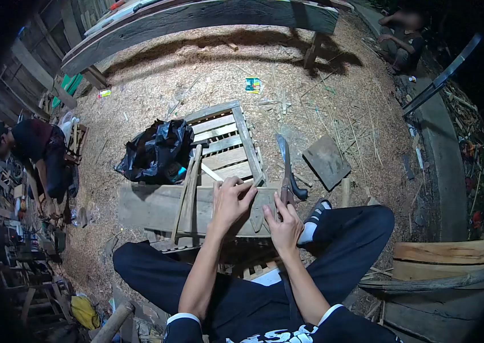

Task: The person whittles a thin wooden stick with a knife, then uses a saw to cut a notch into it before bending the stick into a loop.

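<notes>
My right hand [284, 224] is closed around what looks like a long knife [287, 180], its narrow brown blade pointing away from me. My left hand [234, 203] is beside it over a wooden plank [150, 207], thumb and fingers drawn together; whatever they pinch is too small to make out. Left of that hand, a hammer [191, 186] with a long wooden handle leans across the plank. Beyond my hands lies a slatted wooden frame [242, 137]. A tool with a curved black handle [298, 191] lies just past my right hand.
A black plastic bag [156, 151] sits left of the frame, and a square board [326, 162] lies right. Wood shavings cover the ground. A long timber bench [207, 26] spans the back. One person [36, 151] bends at the left; another [404, 43] sits at the far right.
</notes>
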Motion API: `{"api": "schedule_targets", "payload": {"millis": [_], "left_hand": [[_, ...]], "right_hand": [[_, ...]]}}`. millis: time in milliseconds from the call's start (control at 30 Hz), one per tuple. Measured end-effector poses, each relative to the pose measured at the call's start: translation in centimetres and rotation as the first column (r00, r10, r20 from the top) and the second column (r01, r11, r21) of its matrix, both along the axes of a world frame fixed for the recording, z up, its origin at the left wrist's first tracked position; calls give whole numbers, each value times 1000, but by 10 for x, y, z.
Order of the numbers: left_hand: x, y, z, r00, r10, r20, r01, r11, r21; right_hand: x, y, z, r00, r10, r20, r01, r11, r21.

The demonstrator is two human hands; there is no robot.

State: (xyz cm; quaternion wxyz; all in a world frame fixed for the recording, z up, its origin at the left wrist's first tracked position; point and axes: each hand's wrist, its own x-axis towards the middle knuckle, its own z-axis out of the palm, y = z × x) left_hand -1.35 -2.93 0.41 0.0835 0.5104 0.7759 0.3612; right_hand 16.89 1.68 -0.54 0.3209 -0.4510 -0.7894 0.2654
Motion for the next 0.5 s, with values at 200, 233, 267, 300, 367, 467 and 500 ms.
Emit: {"api": "schedule_targets", "payload": {"millis": [200, 233, 267, 300, 367, 467, 500], "left_hand": [[1, 0, 3, 999, -38, 20, 39, 999, -33], [0, 0, 3, 999, -36, 19, 36, 999, -33], [0, 1, 3, 998, -55, 3, 55, 998, -12], [1, 2, 3, 997, -77, -13, 77, 997, 8], [4, 3, 3, 996, -85, -15, 84, 996, -15], [11, -1, 6, 996, -94, -7, 94, 996, -8], [13, 0, 6, 997, -78, -18, 78, 997, 18]], "right_hand": [[3, -9, 6, 1000, -26, -12, 26, 999, -45], [4, -12, 9, 999, -43, 5, 43, 996, -75], [5, -14, 10, 998, -63, 24, 65, 993, -103], [7, -15, 8, 997, -67, 28, 69, 992, -103], [8, -14, 2, 996, -77, -41, 75, 996, -46], [12, -19, 11, 995, -86, 50, 91, 989, -114], [12, -19, 14, 995, -88, 51, 94, 989, -112]]}}
